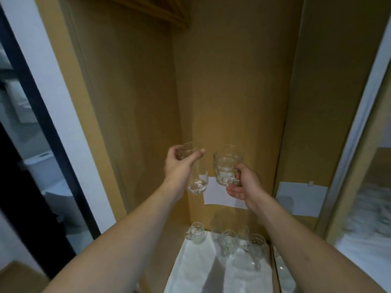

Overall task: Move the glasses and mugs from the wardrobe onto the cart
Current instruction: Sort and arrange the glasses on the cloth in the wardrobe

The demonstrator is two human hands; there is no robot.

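Observation:
I am looking into an open wooden wardrobe (228, 81). My left hand (179, 166) grips a tall clear glass (196, 185) near its rim and holds it up in the air. My right hand (245, 185) holds a clear glass mug (225, 166) by its handle, level with the glass and just right of it. Below, several more clear glasses and mugs (230, 242) stand on a white cloth (198, 271) on the wardrobe's shelf. No cart is in view.
A white paper sheet (220, 195) is stuck to the wardrobe's back wall. A mirrored sliding door (359, 166) stands to the right. To the left, a dark door frame (42, 123) opens onto a bathroom with a toilet (40, 163).

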